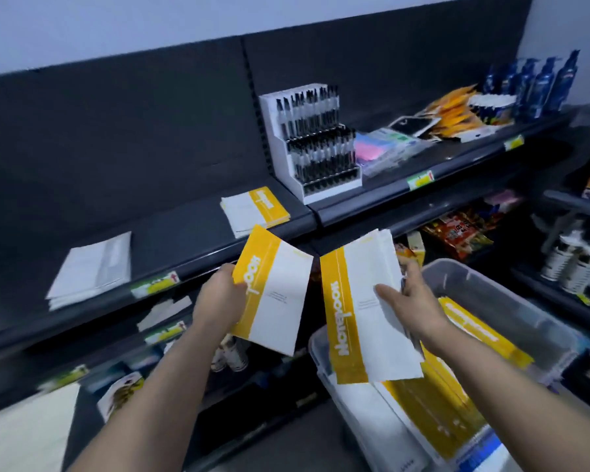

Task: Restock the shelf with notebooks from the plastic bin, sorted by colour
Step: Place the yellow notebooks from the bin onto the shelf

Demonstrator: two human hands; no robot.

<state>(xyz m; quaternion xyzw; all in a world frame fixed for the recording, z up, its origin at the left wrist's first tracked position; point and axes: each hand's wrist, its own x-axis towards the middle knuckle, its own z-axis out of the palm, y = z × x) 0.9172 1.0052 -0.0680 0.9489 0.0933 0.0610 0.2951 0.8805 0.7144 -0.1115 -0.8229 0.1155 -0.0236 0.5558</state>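
Note:
My left hand (220, 294) grips a single yellow-and-white notebook (273, 294) by its yellow spine edge, held in the air below the shelf. My right hand (411, 298) holds a small bundle of yellow-and-white notebooks (361, 308) over the clear plastic bin (491, 291). More yellow notebooks (433, 413) and some white ones lie inside the bin. On the dark shelf (191, 240) sits a stack of yellow notebooks (254, 211), and to its left a separate stack of grey-white notebooks (92, 267).
A white pen display stand (314, 141) occupies the shelf right of the yellow stack, followed by pastel packs (382, 148), orange packets and blue bottles (539, 83). Lower shelves hold snack packets and bottles. A basket handle (573, 202) shows at far right.

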